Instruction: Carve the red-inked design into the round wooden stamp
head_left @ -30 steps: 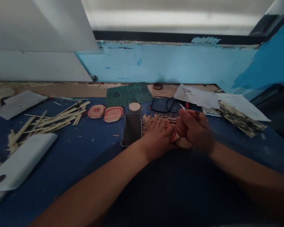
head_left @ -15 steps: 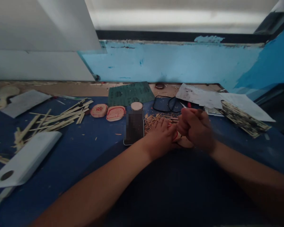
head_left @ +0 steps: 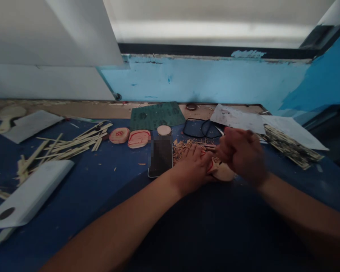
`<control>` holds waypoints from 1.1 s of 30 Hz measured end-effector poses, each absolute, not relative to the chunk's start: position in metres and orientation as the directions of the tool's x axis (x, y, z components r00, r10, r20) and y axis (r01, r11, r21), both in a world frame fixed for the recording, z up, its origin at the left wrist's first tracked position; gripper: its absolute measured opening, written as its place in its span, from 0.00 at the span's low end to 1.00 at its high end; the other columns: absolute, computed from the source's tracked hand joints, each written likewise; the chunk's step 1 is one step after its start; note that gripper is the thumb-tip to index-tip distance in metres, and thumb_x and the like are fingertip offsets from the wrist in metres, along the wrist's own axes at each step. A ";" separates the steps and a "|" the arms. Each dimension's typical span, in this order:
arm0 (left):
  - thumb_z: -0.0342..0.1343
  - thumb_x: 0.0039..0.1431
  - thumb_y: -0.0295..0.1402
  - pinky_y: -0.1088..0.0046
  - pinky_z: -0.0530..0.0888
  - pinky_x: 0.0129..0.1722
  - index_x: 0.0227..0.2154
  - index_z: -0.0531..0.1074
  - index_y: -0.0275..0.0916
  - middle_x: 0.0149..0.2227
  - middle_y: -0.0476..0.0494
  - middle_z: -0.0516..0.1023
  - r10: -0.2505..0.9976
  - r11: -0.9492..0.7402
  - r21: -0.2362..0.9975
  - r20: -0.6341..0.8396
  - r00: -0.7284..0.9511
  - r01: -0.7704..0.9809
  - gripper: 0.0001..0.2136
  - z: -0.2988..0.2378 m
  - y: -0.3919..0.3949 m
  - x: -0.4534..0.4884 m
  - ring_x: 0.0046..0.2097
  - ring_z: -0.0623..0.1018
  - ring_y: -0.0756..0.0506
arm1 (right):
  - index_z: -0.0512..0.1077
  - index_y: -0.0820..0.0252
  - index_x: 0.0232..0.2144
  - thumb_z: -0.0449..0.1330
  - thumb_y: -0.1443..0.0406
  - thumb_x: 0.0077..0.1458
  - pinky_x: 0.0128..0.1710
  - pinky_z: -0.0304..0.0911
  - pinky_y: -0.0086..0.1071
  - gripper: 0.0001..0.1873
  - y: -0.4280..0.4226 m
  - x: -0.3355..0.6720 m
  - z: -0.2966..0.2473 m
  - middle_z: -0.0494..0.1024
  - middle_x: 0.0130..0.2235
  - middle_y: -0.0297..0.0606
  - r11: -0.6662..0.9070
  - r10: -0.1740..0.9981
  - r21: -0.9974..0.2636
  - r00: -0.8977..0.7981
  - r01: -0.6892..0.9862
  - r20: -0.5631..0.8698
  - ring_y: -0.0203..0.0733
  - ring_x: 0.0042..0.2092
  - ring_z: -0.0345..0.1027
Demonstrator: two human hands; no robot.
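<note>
My left hand (head_left: 194, 162) presses down on a red-marked piece of wood (head_left: 210, 166), its fingers largely covering the piece. Close by on the right, my right hand (head_left: 240, 153) is closed in a fist, slightly blurred. A thin carving tool (head_left: 211, 149) sticks out of that fist toward the left fingers; its handle is hidden in the palm. Under and beside the hands lies a pale rounded wooden piece (head_left: 226, 173). Curled wood shavings (head_left: 183, 148) are heaped just beyond the left hand. A dark phone (head_left: 161, 156) lies left of the shavings.
Two red-marked wood slices (head_left: 138, 138) and a small pale disc (head_left: 164, 130) sit behind the phone. Green sandpaper (head_left: 157, 116), a black cord (head_left: 194, 128) and papers (head_left: 238, 118) lie farther back. Wooden strips (head_left: 70, 143) and a white power strip (head_left: 34, 192) occupy the left.
My right hand has shifted a little to the right, away from the left hand, showing more of the tool and the pale wood. My left hand stays on the wood.
</note>
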State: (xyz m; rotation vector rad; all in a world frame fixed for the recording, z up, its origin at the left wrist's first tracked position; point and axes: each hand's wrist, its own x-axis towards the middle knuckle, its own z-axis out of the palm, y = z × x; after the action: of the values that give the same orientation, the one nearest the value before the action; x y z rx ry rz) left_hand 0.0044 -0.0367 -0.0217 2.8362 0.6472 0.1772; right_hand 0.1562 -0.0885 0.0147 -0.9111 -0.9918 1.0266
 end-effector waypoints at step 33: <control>0.57 0.68 0.53 0.44 0.60 0.71 0.65 0.63 0.33 0.68 0.25 0.66 0.464 -0.862 0.228 -0.005 0.886 0.453 0.33 -0.011 -0.039 0.006 0.73 0.61 0.28 | 0.58 0.55 0.18 0.67 0.56 0.64 0.16 0.42 0.30 0.29 -0.087 0.154 0.020 0.52 0.16 0.23 0.271 0.951 -0.946 0.204 -0.180 0.234 0.29 0.16 0.43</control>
State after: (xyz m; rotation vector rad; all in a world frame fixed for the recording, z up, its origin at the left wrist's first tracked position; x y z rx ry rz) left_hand 0.0060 -0.0392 -0.0105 2.8311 0.6974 0.0742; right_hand 0.1536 -0.0866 0.0201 -0.9538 -1.0410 0.9834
